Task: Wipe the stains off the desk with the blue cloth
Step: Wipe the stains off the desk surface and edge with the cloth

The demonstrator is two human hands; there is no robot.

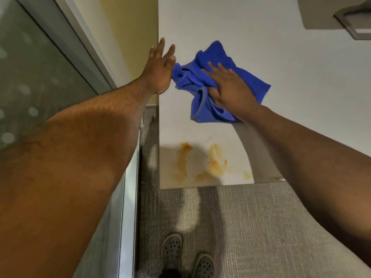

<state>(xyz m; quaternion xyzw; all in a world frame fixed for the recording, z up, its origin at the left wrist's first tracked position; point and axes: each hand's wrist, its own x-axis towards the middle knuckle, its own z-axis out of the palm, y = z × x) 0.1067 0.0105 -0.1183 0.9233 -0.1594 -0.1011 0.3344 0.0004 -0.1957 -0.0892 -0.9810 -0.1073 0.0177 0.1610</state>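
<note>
A crumpled blue cloth lies on the white desk, well back from the front edge. My right hand presses on top of the cloth, with the thumb tucked into its folds. My left hand is flat with fingers spread at the desk's left edge, against the yellow wall, and touches the cloth's left corner. Orange-brown stains smear the desk near its front left corner, closer to me than the cloth and both hands.
A yellow wall and a glass panel with a metal frame run along the left. A grey object sits at the desk's far right. Grey carpet and my two shoes are below the desk's front edge.
</note>
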